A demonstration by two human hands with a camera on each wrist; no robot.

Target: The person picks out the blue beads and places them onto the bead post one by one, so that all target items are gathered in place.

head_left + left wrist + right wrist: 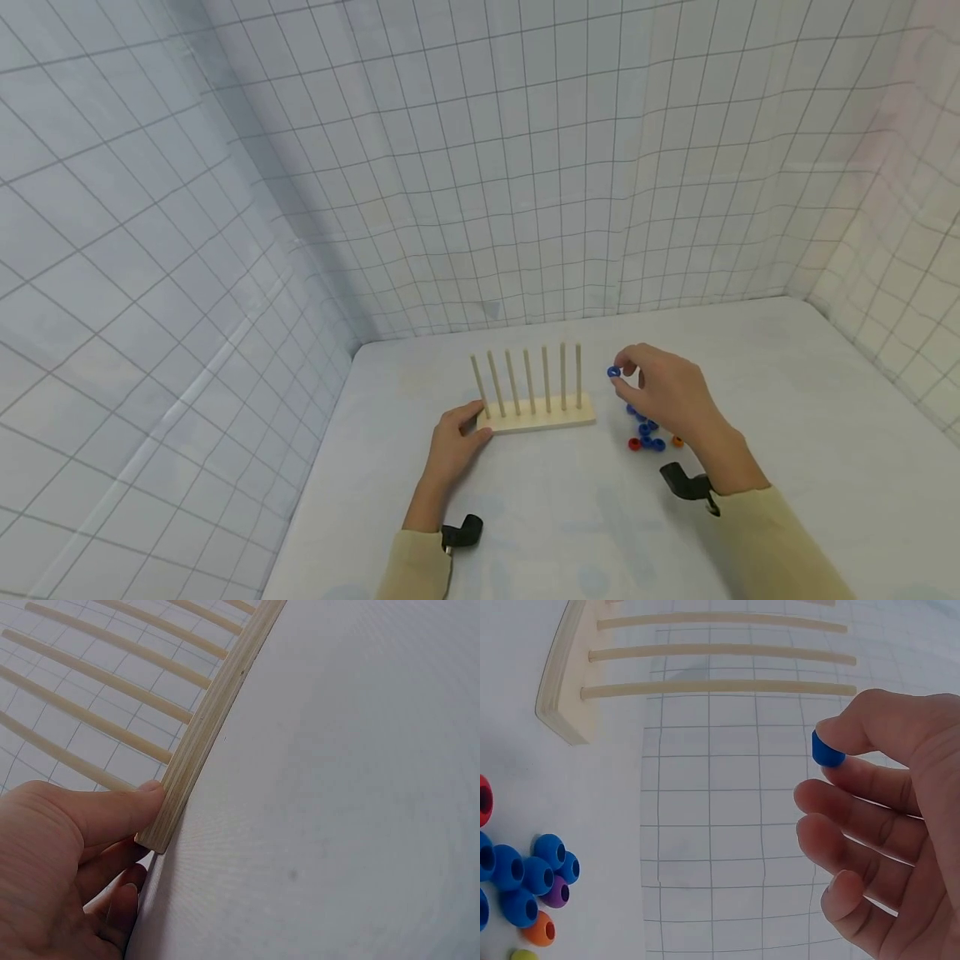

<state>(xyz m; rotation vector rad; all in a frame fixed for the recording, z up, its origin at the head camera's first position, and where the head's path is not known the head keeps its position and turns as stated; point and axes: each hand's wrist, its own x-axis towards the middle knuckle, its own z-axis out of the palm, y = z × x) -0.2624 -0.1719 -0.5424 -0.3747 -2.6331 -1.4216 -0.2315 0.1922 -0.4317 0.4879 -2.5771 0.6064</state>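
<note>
A pale wooden board (536, 421) with a row of several upright pegs stands on the table; the pegs I can see carry nothing. My left hand (452, 446) grips the board's left end, thumb (150, 787) on the near edge and fingers behind, as the left wrist view shows. Between thumb and index finger my right hand (667, 392) pinches a blue bead (827, 748). It is held above the table, to the right of the rightmost peg (578, 375) and apart from it. Beneath the right hand lies a loose group of beads, partly hidden in the head view.
Blue beads (508, 868), a red bead (634, 444), an orange bead (540, 928), a purple bead (556, 892) and a yellow-green bead (524, 955) lie on the white table (570, 517). Grid-patterned cloth (510, 183) hangs behind and at both sides.
</note>
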